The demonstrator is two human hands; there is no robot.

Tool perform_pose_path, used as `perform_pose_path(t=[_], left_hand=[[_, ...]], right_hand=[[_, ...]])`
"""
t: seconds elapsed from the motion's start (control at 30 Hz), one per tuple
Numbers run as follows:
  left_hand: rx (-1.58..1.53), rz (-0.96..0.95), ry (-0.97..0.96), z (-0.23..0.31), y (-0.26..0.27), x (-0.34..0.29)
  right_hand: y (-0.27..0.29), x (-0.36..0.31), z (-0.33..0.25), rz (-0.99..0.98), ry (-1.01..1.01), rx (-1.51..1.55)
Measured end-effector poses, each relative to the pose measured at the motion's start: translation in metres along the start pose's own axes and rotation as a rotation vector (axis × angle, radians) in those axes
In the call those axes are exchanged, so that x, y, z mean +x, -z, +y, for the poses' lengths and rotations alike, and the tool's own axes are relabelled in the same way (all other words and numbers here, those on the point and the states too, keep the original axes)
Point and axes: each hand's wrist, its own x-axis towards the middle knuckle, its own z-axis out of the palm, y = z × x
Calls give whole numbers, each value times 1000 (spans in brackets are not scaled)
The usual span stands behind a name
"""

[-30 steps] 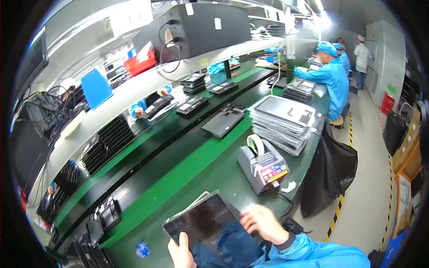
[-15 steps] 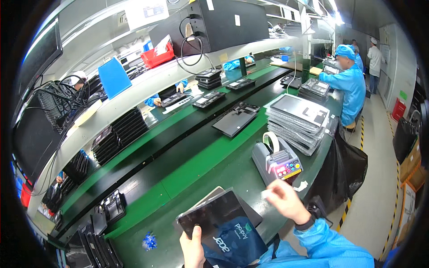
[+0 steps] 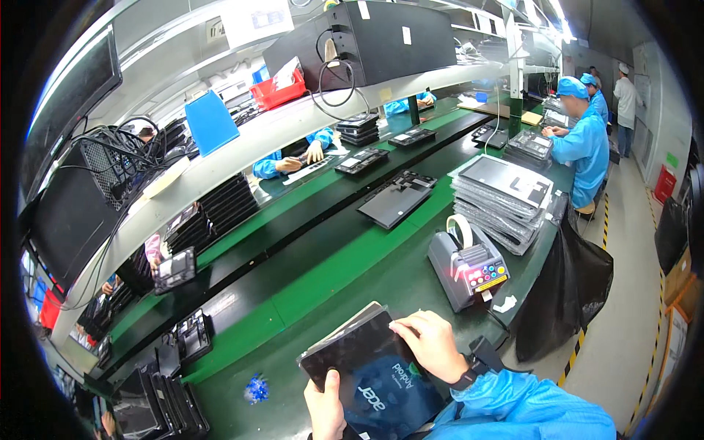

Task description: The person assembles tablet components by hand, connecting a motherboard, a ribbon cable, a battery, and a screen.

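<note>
My left hand (image 3: 325, 408) grips a black tablet (image 3: 352, 381) near its left edge, thumb flat on the glass. The tablet's screen is lit and shows white lettering and a small green figure. My right hand (image 3: 433, 343) is closed, its fingertips pinched together at the tablet's upper right edge; what lies between them is hidden. Behind the tablet a pale flat edge (image 3: 370, 311) sticks out. Right of centre on the green bench stands a grey tape dispenser (image 3: 466, 268) with a cream roll and coloured buttons.
Stacked panels in clear wrap (image 3: 499, 209) stand beyond the dispenser. A conveyor belt (image 3: 293, 242) carries a tablet part (image 3: 396, 198). Blue scraps (image 3: 257, 389) and dark trays (image 3: 154, 403) lie at left. A black bag (image 3: 565, 286) hangs at the bench's right edge. Co-workers in blue (image 3: 587, 154) sit nearby.
My right hand has moved left from beside the tape dispenser, where a small pale piece showed at its fingertips, to the tablet's upper right edge. My left hand still holds the tablet.
</note>
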Motion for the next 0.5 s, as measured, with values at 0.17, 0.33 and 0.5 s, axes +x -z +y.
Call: perform_pose_path(t=[0.17,0.33,0.5], left_hand=[[-44,31,1,-12,23,6],[-368,23,164,-22,57,34],[-237,438,-356,-16,117,19]], right_hand=[[-9,-1,2,-516,-538,462],[-39,-17,-22,-676,-482,598],[-140,60,-34,-391,-910,600]])
